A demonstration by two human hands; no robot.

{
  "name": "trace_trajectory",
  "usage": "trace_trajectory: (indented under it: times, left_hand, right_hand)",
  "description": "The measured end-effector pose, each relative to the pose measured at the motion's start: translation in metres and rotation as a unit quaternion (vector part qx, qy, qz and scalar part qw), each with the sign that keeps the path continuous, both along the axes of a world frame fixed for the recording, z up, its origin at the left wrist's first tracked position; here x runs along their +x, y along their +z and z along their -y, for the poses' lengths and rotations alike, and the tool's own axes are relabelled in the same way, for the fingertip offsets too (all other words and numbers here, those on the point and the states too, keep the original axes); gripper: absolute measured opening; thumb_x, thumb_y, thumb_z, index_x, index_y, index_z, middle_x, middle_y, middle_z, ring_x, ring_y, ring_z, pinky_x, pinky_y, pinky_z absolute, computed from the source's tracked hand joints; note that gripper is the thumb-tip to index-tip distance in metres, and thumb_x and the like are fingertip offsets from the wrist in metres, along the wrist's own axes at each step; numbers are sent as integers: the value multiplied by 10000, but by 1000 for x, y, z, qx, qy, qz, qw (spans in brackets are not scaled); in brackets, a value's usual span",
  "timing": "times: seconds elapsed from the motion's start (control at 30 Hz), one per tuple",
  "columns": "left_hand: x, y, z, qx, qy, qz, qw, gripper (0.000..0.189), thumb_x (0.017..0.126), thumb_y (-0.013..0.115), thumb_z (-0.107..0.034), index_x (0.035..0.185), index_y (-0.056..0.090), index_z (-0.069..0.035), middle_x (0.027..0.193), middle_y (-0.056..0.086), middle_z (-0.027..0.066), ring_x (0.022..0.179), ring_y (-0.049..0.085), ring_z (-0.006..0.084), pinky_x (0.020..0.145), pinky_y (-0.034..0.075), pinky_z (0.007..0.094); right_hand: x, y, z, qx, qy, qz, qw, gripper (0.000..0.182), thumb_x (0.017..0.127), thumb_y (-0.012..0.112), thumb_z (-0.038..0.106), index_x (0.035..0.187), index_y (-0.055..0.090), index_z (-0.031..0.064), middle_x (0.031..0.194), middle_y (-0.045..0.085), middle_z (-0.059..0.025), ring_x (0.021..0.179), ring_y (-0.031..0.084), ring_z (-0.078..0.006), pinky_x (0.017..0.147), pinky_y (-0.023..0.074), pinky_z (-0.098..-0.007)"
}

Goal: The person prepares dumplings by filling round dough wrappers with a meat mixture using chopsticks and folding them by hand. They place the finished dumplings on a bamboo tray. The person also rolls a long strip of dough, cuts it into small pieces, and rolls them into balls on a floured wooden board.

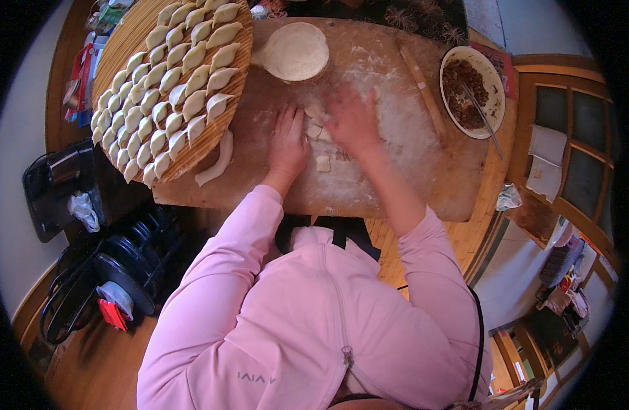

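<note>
My left hand (291, 141) lies palm down on the floured wooden board (263, 192), its fingers stretched forward and nothing seen in its grasp. Just right of it, several small cut dough pieces (315, 131) sit in a cluster between my hands. One squarish dough piece (323, 163) lies apart, closer to the board's front edge. My right hand (351, 120) is blurred by motion over the flour, palm down with fingers spread; whatever is under it is hidden. A curved strip of dough (219, 160) rests left of my left hand, partly beneath the tray's edge.
A round slatted tray (227, 130) full of dumplings overhangs the board's left side. Behind my hands is a scoop of flour (297, 51). Toward the right lie a wooden rolling pin (422, 92) and a bowl (494, 120) of brown filling (458, 100) with a metal utensil (482, 119).
</note>
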State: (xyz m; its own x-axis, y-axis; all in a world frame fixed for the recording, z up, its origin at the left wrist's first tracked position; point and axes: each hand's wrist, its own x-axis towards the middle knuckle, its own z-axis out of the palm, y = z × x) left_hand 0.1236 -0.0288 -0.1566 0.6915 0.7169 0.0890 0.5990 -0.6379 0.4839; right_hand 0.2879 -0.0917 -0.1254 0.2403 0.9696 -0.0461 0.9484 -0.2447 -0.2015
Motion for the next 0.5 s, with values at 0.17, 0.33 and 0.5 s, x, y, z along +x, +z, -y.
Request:
trace_trajectory:
  times: [0.17, 0.33, 0.5]
  left_hand:
    - [0, 0, -3, -10, 7, 23, 1000, 553, 748, 526, -11, 1297, 464, -15, 1361, 431, 206, 1261, 395, 388, 1103, 260, 475]
    - [-2, -6, -4, -34, 18, 32, 999, 551, 749, 523, -10, 1296, 455, -7, 1347, 441, 201, 1262, 397, 375, 1116, 245, 470]
    - [-2, -1, -2, -15, 5, 41, 999, 530, 774, 502, -21, 1300, 447, 5, 1330, 452, 216, 1260, 396, 387, 1106, 254, 478]
  right_hand:
    - [19, -28, 59, 66, -37, -60, 995, 567, 830, 606, 388, 1328, 481, 147, 1435, 376, -100, 1364, 293, -299, 1096, 162, -594]
    - [-32, -4, 37, 29, 61, -101, 993, 573, 809, 621, 375, 1334, 481, 193, 1434, 377, -82, 1372, 284, -289, 1109, 142, -590]
    - [20, -9, 16, 61, 4, -37, 997, 529, 840, 596, 319, 1338, 466, 196, 1458, 355, -74, 1363, 291, -308, 1122, 169, -553]
